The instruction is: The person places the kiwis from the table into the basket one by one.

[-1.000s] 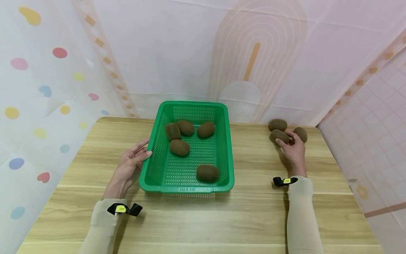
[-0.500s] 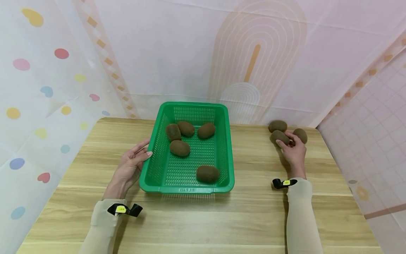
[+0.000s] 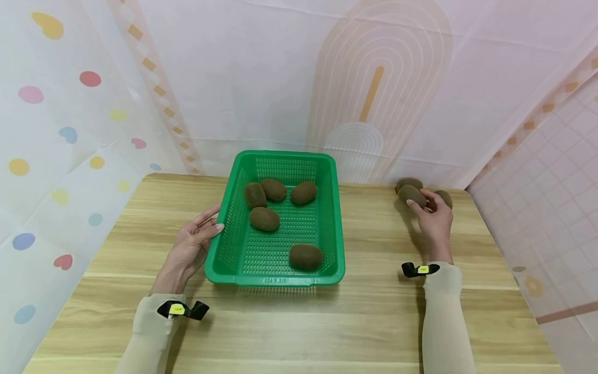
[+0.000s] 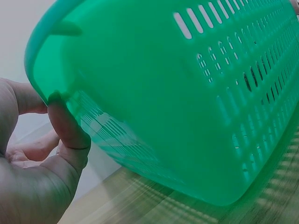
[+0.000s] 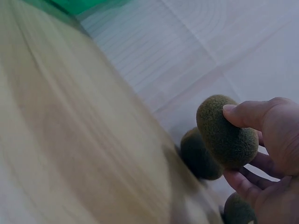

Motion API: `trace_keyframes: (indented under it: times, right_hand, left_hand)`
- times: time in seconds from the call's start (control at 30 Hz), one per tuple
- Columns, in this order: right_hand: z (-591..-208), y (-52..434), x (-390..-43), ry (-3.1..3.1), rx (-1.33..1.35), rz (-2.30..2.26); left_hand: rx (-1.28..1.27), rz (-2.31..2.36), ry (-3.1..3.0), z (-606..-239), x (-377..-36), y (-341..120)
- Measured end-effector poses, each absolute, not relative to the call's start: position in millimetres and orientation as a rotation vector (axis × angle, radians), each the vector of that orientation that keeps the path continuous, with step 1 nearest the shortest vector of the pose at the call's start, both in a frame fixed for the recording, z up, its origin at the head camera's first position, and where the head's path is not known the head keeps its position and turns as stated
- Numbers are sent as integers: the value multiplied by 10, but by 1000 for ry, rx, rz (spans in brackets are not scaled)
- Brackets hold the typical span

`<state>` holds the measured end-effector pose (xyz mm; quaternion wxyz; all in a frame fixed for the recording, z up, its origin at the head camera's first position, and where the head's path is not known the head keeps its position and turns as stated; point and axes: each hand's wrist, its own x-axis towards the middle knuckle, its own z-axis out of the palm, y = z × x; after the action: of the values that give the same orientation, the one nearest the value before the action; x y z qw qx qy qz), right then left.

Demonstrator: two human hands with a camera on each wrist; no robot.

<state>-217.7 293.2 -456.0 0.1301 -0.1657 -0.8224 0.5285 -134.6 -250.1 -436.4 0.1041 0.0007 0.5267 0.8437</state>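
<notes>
A green plastic basket [image 3: 275, 283] stands on the table, its slotted wall [image 4: 154, 93] close in the left wrist view. My left hand [image 3: 189, 246] pinches its left rim, thumb over the edge and fingers outside. Several brown kiwis lie inside, among them one kiwi [image 3: 306, 257] near the front. At the far right my right hand [image 3: 434, 218] holds a kiwi [image 5: 226, 133] between thumb and fingers, a little above the table. Behind it lies another kiwi [image 5: 198, 156]; a further kiwi [image 3: 444, 197] is partly hidden by my fingers.
The wooden table [image 3: 299, 332] meets a patterned cloth backdrop [image 3: 261, 72] at the back. Cloth walls also rise at the left and the right. A strap with a small black mount sits on each wrist.
My right hand has raised its kiwi slightly off the table, so it now overlaps the kiwi behind. The left hand and the basket have stayed in place.
</notes>
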Motion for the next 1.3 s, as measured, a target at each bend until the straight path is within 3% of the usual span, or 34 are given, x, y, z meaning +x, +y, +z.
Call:
trace_keyframes:
  times: [0.67, 1.3]
  right_hand:
    - [-4258, 2774, -2133, -2331, -344, 1612]
    - [-3968, 2474, -2064, -2278, -56, 1631]
  left_hand:
    - [-10, 2486, 1544, -4350, -1341, -2491]
    - [2, 2492, 1538, -4353, -1347, -2495]
